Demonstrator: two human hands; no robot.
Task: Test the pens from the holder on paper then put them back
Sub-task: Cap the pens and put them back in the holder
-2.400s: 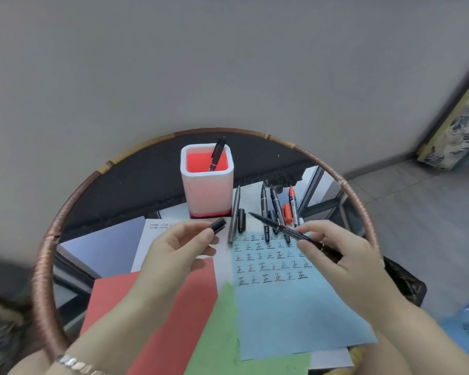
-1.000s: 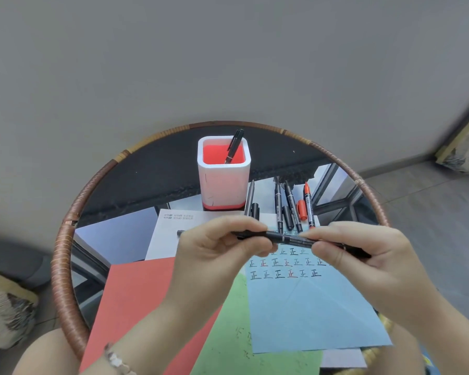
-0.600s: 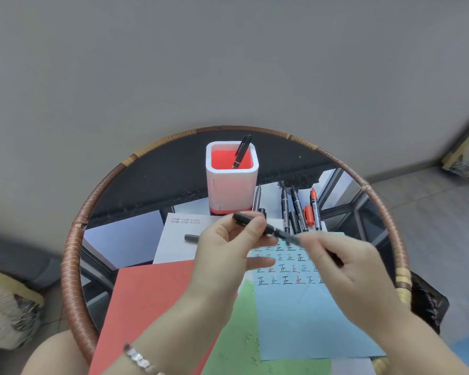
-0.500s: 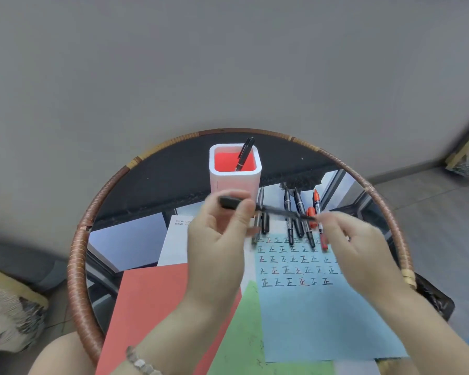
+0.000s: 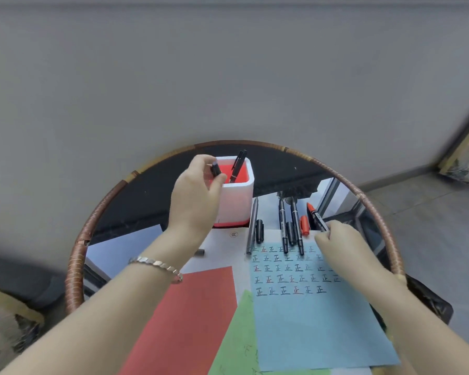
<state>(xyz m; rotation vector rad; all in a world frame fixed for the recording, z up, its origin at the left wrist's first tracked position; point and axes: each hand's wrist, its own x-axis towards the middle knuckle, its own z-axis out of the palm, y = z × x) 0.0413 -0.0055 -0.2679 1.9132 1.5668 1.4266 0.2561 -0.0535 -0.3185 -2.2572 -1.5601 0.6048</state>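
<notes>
At the twelve o'clock side of the table (image 5: 76, 255), the left hand (image 5: 198, 196) pinches a capped black pen (image 5: 215, 169) over the holder (image 5: 236, 196) and should drop it upright, while the right hand (image 5: 344, 244), at three o'clock, grips the red pen (image 5: 316, 215).

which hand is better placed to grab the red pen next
Right. The right hand already has its fingertips on the red pen beside the blue paper, while the left hand is busy holding a black pen over the holder.
</notes>
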